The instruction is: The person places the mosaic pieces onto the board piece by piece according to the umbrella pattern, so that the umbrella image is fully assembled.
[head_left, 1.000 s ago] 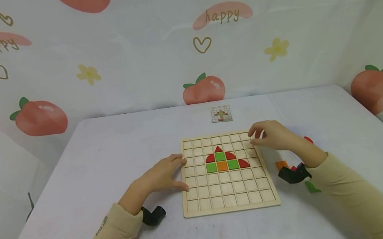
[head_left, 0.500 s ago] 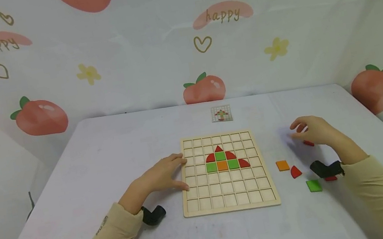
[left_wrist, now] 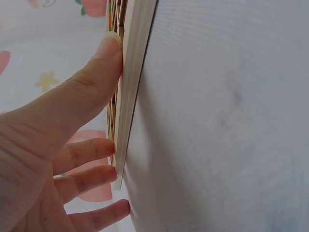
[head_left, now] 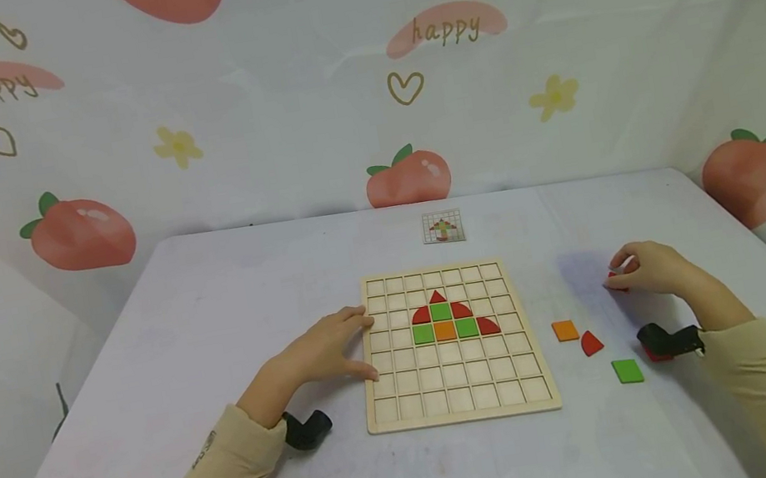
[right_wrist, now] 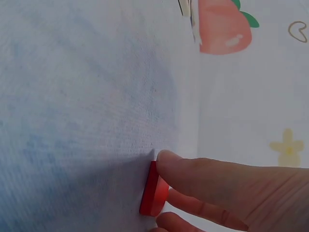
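A square wooden grid board [head_left: 455, 379] lies flat on the table, with several green, red and orange pieces set in its upper middle cells. My left hand [head_left: 322, 355] rests at the board's left edge, thumb and fingers spread and fairly straight; the left wrist view has the thumb [left_wrist: 104, 58] touching the rim. To the right of the board, my right hand [head_left: 650, 270] pinches a flat red puzzle piece [right_wrist: 153, 191] at table level between thumb and fingers. That piece shows a curved side in the right wrist view; its full outline is hidden.
An orange square [head_left: 565, 331], a red quarter-circle [head_left: 591, 343] and a green square [head_left: 628, 371] lie right of the board. Another red piece [head_left: 656, 353] is partly covered by the right wrist's black camera mount [head_left: 669, 339]. A small pattern card [head_left: 443, 227] lies behind the board.
My right hand has moved rightward from the board's upper right corner, then down onto the red piece, which it now pinches. The left hand and the board have stayed still.
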A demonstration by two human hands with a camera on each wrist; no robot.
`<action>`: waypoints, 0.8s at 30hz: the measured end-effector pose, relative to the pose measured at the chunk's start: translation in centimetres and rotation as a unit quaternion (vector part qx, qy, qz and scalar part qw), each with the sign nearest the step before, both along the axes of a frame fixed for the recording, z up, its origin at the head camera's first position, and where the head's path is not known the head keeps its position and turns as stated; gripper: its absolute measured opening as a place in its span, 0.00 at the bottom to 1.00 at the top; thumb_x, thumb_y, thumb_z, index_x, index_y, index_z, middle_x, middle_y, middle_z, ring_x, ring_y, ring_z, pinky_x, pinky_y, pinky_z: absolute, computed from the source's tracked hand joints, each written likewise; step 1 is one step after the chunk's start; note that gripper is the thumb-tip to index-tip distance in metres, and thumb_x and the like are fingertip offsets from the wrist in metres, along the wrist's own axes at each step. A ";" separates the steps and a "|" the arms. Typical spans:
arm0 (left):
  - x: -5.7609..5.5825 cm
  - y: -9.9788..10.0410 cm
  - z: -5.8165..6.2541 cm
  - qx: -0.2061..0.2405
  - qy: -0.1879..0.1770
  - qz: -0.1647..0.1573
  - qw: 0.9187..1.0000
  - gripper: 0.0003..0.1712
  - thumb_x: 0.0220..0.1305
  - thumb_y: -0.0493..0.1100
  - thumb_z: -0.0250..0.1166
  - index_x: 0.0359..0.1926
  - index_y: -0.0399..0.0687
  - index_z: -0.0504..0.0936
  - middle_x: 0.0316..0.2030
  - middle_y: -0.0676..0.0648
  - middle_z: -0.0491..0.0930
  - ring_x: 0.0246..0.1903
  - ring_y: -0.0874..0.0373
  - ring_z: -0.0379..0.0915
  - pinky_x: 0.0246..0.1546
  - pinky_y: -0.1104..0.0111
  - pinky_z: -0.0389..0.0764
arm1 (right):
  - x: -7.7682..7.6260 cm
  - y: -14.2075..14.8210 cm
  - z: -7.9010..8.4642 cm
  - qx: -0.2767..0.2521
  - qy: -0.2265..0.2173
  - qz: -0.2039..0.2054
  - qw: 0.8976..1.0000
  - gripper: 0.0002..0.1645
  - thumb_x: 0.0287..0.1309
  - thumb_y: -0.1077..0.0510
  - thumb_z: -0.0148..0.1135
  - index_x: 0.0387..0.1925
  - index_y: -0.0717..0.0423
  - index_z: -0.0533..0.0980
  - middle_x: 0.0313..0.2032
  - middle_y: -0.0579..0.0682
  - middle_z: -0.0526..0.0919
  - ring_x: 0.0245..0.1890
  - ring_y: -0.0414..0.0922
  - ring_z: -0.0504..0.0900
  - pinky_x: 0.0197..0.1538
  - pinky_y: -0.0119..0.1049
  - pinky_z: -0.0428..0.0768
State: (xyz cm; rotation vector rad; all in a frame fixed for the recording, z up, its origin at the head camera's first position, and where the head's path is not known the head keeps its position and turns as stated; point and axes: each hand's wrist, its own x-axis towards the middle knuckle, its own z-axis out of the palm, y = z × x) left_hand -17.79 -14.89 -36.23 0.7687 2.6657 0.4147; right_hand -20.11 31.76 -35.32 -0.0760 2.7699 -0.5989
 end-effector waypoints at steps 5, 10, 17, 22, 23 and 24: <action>0.0 0.0 -0.1 -0.001 0.001 0.000 1.000 0.46 0.49 0.59 0.70 0.64 0.40 0.67 0.69 0.37 0.58 0.68 0.40 0.54 0.68 0.50 0.59 | 0.0 -0.2 -0.3 -0.009 0.009 0.006 1.000 0.21 0.53 0.55 0.63 0.40 0.71 0.73 0.32 0.62 0.80 0.31 0.47 0.75 0.29 0.31 0.71; 0.0 0.0 -0.1 0.000 0.004 0.000 1.000 0.46 0.48 0.60 0.70 0.63 0.40 0.67 0.68 0.37 0.59 0.68 0.40 0.54 0.68 0.50 0.59 | 0.0 -0.7 -0.3 -0.010 0.022 0.009 1.000 0.18 0.52 0.57 0.63 0.38 0.70 0.74 0.31 0.62 0.80 0.30 0.47 0.75 0.29 0.31 0.71; 0.1 0.0 0.1 0.002 0.004 -0.001 1.000 0.46 0.48 0.59 0.71 0.63 0.39 0.67 0.68 0.37 0.59 0.68 0.41 0.55 0.68 0.50 0.60 | 0.3 -2.0 0.4 -0.021 0.054 0.023 0.998 0.18 0.52 0.56 0.64 0.39 0.68 0.75 0.34 0.64 0.80 0.33 0.50 0.77 0.29 0.32 0.72; 0.2 0.0 0.1 0.005 0.005 -0.003 1.000 0.46 0.48 0.59 0.71 0.63 0.39 0.67 0.68 0.37 0.59 0.68 0.41 0.55 0.68 0.50 0.59 | 0.5 -3.7 0.9 -0.036 0.081 0.036 0.995 0.17 0.52 0.57 0.65 0.38 0.67 0.76 0.34 0.63 0.80 0.34 0.52 0.78 0.30 0.33 0.75; 0.1 0.0 0.1 0.005 0.004 -0.003 1.000 0.46 0.48 0.59 0.71 0.63 0.39 0.67 0.68 0.38 0.59 0.68 0.41 0.55 0.68 0.50 0.59 | 0.5 -4.0 1.0 -0.039 0.083 0.038 0.995 0.17 0.52 0.57 0.66 0.38 0.67 0.76 0.35 0.63 0.80 0.34 0.53 0.78 0.31 0.34 0.76; 0.1 0.0 0.1 0.005 0.004 -0.002 1.000 0.46 0.48 0.59 0.71 0.63 0.40 0.67 0.68 0.38 0.59 0.68 0.41 0.54 0.68 0.51 0.59 | 0.5 -4.4 1.0 -0.042 0.089 0.041 0.994 0.16 0.51 0.58 0.66 0.38 0.67 0.76 0.35 0.63 0.80 0.34 0.53 0.78 0.31 0.35 0.77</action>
